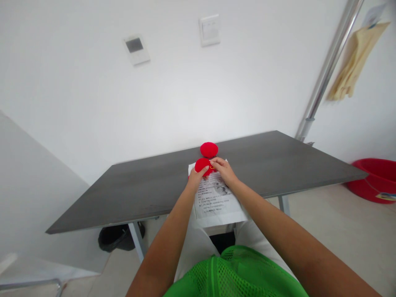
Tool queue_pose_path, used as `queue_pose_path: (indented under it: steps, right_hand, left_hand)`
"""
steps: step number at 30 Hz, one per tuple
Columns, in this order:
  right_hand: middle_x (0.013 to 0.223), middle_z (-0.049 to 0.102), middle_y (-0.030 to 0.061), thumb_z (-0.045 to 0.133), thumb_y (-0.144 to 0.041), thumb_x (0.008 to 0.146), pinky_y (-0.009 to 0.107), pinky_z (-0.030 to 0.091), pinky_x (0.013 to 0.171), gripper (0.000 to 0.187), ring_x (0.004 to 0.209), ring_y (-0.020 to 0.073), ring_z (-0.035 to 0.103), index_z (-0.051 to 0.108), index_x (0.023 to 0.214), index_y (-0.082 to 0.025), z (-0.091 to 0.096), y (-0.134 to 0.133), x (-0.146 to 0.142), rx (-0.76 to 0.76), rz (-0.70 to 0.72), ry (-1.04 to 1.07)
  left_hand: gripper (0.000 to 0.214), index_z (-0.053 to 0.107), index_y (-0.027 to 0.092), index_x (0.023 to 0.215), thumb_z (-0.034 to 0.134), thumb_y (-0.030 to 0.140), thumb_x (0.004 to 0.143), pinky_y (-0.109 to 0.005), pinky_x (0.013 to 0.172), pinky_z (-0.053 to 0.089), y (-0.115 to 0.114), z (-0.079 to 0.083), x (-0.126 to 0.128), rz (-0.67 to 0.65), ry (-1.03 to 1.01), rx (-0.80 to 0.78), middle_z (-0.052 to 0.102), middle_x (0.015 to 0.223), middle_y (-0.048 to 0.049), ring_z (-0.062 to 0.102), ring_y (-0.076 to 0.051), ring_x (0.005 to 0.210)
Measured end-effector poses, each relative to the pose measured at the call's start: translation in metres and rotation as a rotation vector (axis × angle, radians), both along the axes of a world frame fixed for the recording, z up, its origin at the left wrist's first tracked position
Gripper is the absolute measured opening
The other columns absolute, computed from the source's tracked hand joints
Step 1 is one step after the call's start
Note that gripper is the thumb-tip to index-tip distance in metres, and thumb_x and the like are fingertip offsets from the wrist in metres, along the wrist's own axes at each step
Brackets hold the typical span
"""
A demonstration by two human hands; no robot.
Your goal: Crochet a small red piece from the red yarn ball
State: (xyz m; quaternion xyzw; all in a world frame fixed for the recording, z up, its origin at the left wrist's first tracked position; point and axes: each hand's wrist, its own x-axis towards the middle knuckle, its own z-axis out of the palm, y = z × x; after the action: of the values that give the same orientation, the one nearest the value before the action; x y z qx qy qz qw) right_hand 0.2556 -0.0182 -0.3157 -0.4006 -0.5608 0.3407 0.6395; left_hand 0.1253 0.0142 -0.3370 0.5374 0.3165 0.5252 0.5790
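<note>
A red round, soft-looking piece [202, 164] with a small yellow mark at its right side is held over the printed paper sheet [215, 206]. My left hand [196, 177] is closed on its lower left edge, thumb on top. At its right side, my right hand [223, 170] pinches with thumb and forefinger close to the yellow mark; what exactly lies between those fingertips is too small to make out. Just behind sits a second red round piece [209, 149] on the dark table. The paper hangs over the table's front edge towards me.
The dark grey table [148, 185] stands against a white wall carrying a switch panel [210, 30] and a thermostat [136, 49]. A metal pipe [329, 66] and pale gloves [355, 62] are at the right. A red tub [371, 181] and a black bin [116, 238] stand on the floor.
</note>
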Motion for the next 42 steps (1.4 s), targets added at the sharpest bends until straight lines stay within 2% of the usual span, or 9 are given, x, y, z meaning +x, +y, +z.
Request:
queue_pose_path:
  steps: [31,42]
  right_hand:
    - [0.071,0.061,-0.0009,0.059,-0.036,0.071,0.027,0.04,0.069,0.017,0.069,0.0144,0.052,0.063,0.07,-0.02,-0.0027,0.0033,0.0018,-0.022,-0.022,0.017]
    - [0.07,0.061,-0.0009,0.061,-0.036,0.069,0.028,0.04,0.07,0.017,0.067,0.0142,0.053,0.064,0.07,-0.02,-0.0001,0.0011,0.0003,-0.017,-0.011,0.024]
  left_hand:
    - [0.041,0.063,0.013,0.08,0.076,0.047,0.061,-0.022,0.045,0.041,0.0062,-0.007,-0.0007,0.045,0.102,0.036,0.057,0.05,0.0021,0.05,-0.01,0.043]
    - [0.049,0.062,0.012,0.09,0.075,0.049,0.061,-0.022,0.043,0.041,0.0013,0.0005,0.0,0.022,-0.031,0.015,0.062,0.062,-0.0004,0.051,-0.009,0.046]
